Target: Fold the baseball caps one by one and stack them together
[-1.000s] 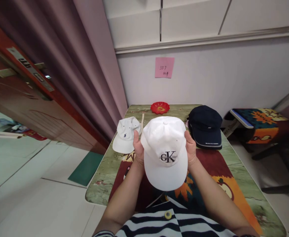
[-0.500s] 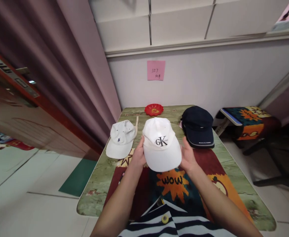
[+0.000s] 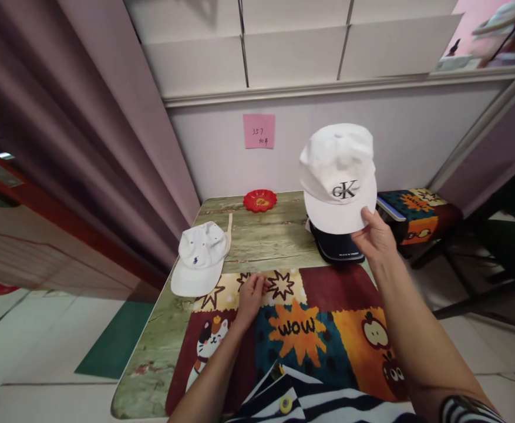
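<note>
My right hand (image 3: 377,235) grips the brim of a white baseball cap (image 3: 343,158) with black "CK"-style lettering, raised at the right. Behind and below it, a dark navy cap (image 3: 339,247) on the table is mostly hidden, with only its brim showing. My left hand (image 3: 253,288) is over the patterned cloth (image 3: 327,288), fingers curled together; whether anything is in them is hidden. To its left lies another white cap (image 3: 201,252) with a small dark blue logo, its brim facing me.
A red scalloped dish (image 3: 260,201) sits near the back of the green wood-patterned table (image 3: 145,352). A pink note (image 3: 259,131) is stuck on the wall behind. At the right stands a lower surface with a similar cloth (image 3: 420,208). A purple curtain (image 3: 120,117) hangs at left.
The lettered white cap has risen and moved right, from between both hands to my right hand alone, over the navy cap. My left hand has let go and its fingers have curled.
</note>
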`<state>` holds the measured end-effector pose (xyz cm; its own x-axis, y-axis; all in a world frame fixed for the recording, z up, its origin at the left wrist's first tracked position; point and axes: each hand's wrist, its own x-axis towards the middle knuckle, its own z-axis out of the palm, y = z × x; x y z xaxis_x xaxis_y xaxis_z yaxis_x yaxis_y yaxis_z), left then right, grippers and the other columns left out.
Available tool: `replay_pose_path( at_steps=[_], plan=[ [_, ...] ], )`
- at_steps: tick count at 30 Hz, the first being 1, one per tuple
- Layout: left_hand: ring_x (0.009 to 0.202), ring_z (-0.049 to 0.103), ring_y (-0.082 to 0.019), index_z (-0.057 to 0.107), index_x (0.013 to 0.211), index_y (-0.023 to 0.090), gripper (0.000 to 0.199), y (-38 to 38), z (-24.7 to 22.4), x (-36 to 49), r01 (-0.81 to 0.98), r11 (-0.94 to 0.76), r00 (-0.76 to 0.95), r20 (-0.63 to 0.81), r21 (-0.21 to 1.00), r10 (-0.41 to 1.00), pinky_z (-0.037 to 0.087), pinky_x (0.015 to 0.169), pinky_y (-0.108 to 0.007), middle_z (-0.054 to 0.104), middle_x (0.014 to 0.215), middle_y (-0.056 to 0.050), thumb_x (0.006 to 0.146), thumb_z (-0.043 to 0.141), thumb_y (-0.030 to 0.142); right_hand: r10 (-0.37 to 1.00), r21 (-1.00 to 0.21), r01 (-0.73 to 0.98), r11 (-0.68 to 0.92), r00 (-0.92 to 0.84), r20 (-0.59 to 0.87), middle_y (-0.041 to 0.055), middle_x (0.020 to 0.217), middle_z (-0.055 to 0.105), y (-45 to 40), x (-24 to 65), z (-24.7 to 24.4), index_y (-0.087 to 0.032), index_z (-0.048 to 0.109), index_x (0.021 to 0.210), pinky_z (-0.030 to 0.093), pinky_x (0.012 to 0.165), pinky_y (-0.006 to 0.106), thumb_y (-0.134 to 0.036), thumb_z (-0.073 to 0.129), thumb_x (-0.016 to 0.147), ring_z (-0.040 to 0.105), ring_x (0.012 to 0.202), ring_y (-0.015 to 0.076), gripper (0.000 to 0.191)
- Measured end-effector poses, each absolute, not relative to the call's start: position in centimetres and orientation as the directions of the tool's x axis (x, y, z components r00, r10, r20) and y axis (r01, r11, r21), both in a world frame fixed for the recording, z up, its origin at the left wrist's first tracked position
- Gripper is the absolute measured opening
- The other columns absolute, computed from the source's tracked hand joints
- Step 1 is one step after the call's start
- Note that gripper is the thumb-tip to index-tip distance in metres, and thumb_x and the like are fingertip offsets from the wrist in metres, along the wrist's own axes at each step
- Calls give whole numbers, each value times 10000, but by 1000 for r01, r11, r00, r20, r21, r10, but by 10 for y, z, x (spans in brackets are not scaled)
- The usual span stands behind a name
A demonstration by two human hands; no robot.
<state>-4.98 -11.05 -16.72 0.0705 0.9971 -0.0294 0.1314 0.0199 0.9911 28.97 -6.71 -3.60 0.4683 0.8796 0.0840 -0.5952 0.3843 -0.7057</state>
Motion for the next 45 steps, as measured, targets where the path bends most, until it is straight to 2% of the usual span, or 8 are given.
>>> replay_pose_path(
  at_steps=[4, 8, 16, 20, 23, 25, 30, 45],
  plan=[
    [725, 656, -192, 658, 907, 212, 312, -114, -178, -54, 214, -68, 94, 48, 975, 994, 520, 684, -307, 729, 799, -46, 893, 555, 506, 675, -858, -490, 157, 687, -268, 60, 1027, 774, -53, 326, -87, -161, 690, 987, 607, 922, 342, -101, 676, 818, 743, 925, 174, 180],
    [750, 672, -200, 656, 923, 219, 262, -114, -178, -54, 240, -74, 104, 50, 968, 993, 524, 710, -318, 733, 820, -47, 895, 555, 458, 491, -897, -441, 39, 790, -367, 135, 1027, 749, -58, 330, -138, -103, 649, 956, 607, 922, 420, -56, 673, 779, 738, 941, 233, 184],
    [776, 698, -200, 653, 942, 217, 190, -117, -176, -53, 240, -73, 95, 52, 968, 994, 537, 752, -331, 740, 829, -42, 881, 580, 381, 408, -964, -225, -140, 875, -263, 224, 1164, 688, -64, 338, -154, -40, 627, 1126, 595, 906, 479, -205, 715, 766, 689, 1069, 329, 406],
    [763, 697, -197, 652, 930, 215, 170, -118, -172, -52, 238, -77, 97, 55, 968, 994, 540, 757, -334, 743, 827, -42, 879, 584, 361, 354, -960, 104, -262, 935, 5, 258, 1501, 447, -75, 329, -146, -87, 516, 1381, 314, 1160, 607, -357, 794, 699, 401, 1410, 421, 785],
    [758, 698, -196, 652, 929, 208, 165, -118, -170, -51, 249, -80, 97, 57, 965, 994, 540, 764, -338, 744, 815, -42, 876, 584, 349, 457, -760, 538, -365, 815, 357, 281, 1577, 320, -73, 314, -139, -86, 357, 1510, 210, 1176, 634, -577, 712, 753, 293, 1465, 426, 969],
    [761, 699, -198, 651, 924, 206, 159, -119, -169, -51, 249, -83, 99, 60, 965, 993, 540, 771, -342, 747, 813, -44, 871, 586, 341, 577, -628, 681, -377, 703, 415, 313, 1560, 324, -66, 305, -138, -55, 293, 1529, 199, 1162, 644, -689, 666, 744, 286, 1457, 438, 1076],
    [768, 698, -207, 659, 907, 223, 142, -119, -171, -51, 218, -88, 90, 69, 972, 994, 538, 774, -349, 746, 811, -35, 851, 607, 343, 726, -537, 734, -416, 624, 289, 321, 1544, 338, -50, 298, -148, -20, 191, 1552, 284, 1143, 560, -772, 646, 699, 326, 1426, 437, 1225],
    [741, 674, -190, 648, 899, 217, 155, -120, -176, -51, 204, -102, 112, 81, 974, 990, 526, 743, -325, 722, 786, -31, 867, 577, 351, 713, -510, 729, -456, 642, 280, 326, 1518, 351, -62, 291, -166, -47, 199, 1554, 340, 1075, 625, -798, 514, 788, 371, 1382, 454, 1118]
  ],
)
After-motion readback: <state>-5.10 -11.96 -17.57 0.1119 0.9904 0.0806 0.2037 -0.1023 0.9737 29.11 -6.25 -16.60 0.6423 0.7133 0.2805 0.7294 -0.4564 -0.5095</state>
